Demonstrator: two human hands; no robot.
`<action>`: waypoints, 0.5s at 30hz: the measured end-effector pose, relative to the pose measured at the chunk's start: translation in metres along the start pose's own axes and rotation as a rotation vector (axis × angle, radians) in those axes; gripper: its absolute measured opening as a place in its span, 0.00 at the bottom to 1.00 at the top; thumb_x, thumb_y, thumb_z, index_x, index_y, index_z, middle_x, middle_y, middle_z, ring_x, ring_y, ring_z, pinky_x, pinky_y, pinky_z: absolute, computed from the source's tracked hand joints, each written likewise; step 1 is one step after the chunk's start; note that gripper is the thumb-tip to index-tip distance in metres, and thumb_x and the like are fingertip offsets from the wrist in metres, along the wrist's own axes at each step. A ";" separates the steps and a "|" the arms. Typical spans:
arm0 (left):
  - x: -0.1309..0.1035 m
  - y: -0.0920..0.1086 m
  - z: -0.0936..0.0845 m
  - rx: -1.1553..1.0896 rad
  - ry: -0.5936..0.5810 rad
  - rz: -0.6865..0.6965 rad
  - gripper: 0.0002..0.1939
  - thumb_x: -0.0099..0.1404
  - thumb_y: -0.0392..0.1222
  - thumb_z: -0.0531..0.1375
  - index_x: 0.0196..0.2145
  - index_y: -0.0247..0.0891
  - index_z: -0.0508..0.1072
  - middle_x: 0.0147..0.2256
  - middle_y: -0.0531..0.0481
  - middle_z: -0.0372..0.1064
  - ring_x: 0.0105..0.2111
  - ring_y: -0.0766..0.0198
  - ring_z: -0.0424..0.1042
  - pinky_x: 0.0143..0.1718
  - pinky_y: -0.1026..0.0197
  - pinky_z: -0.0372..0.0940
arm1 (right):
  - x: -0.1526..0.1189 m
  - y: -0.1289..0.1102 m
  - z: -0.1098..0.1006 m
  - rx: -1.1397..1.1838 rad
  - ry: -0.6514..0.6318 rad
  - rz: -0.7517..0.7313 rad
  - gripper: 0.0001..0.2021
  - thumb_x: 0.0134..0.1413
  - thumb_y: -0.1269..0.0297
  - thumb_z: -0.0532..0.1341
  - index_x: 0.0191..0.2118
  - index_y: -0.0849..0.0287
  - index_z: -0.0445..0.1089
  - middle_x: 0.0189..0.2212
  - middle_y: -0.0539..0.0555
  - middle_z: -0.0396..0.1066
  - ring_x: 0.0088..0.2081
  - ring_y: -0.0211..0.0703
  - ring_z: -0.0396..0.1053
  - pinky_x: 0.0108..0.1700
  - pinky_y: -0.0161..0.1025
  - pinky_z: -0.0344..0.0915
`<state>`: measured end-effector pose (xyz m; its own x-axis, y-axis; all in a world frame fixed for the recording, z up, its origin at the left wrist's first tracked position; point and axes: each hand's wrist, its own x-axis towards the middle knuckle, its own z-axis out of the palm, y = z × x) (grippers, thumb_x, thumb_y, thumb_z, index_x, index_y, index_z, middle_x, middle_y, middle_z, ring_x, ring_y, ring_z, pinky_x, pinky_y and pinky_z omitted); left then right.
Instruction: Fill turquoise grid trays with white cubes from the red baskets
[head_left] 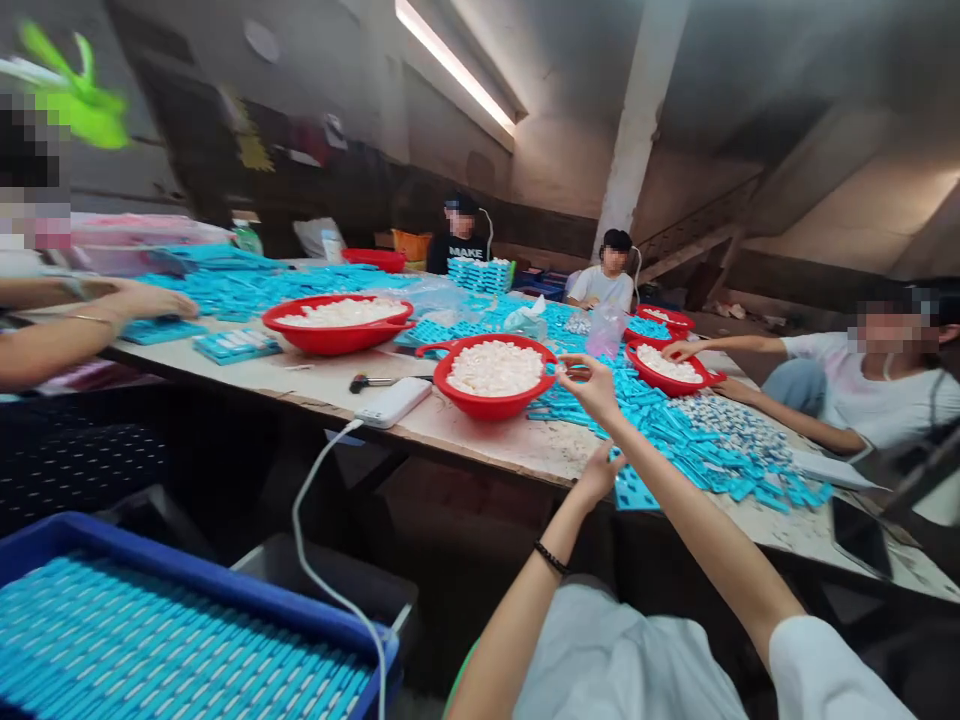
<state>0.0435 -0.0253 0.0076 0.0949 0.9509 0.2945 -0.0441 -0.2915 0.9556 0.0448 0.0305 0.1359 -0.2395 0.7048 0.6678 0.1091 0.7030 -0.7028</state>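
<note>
So I'm standing in this room and everything sort of centres on the near red bowl, which sits close to the front edge of the desk, heaped with small white pieces. The right hand is up at that bowl's right-hand rim, thumb and fingertips brought close together. Might be a tiny pale bit between them, but it's too small for me to tell. The left hand is lower, to the right of the bowl, at the corner of a blue holed piece on the desk edge. Its fingers are partly hidden, so I can't tell if they're gripping it.

Right of the bowl there's a big messy spread of blue strips, with a blue-and-white pile past them. Just left of the bowl lie a white power bank with a cable and a dark-tipped brush. Further left is a bigger red bowl, also full of white bits. Way below and left, a blue crate is packed with blue pieces. A co-worker off to the right has a hand at another red bowl.
</note>
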 end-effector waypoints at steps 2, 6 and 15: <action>0.000 0.001 0.002 0.091 -0.004 0.001 0.11 0.67 0.47 0.57 0.44 0.41 0.73 0.38 0.49 0.74 0.43 0.55 0.72 0.50 0.52 0.65 | -0.023 -0.002 -0.051 -0.018 0.117 0.046 0.15 0.50 0.56 0.67 0.41 0.58 0.76 0.39 0.55 0.78 0.37 0.45 0.78 0.41 0.39 0.75; 0.001 0.003 0.004 0.261 0.053 0.104 0.07 0.66 0.45 0.57 0.37 0.41 0.71 0.39 0.49 0.73 0.44 0.57 0.71 0.51 0.54 0.64 | -0.071 0.015 -0.121 0.009 0.317 0.182 0.18 0.47 0.52 0.69 0.39 0.60 0.75 0.36 0.56 0.78 0.37 0.48 0.78 0.40 0.40 0.75; 0.019 0.002 -0.023 0.528 -0.131 0.220 0.12 0.65 0.49 0.58 0.38 0.41 0.77 0.40 0.46 0.79 0.44 0.53 0.76 0.49 0.52 0.68 | -0.113 0.084 -0.113 0.063 0.404 0.308 0.15 0.45 0.54 0.67 0.35 0.60 0.78 0.33 0.57 0.79 0.36 0.50 0.77 0.42 0.44 0.73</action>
<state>0.0222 -0.0055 0.0148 0.2633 0.8514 0.4537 0.4219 -0.5246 0.7395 0.1897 0.0209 0.0291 0.1883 0.8679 0.4597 0.0544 0.4581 -0.8872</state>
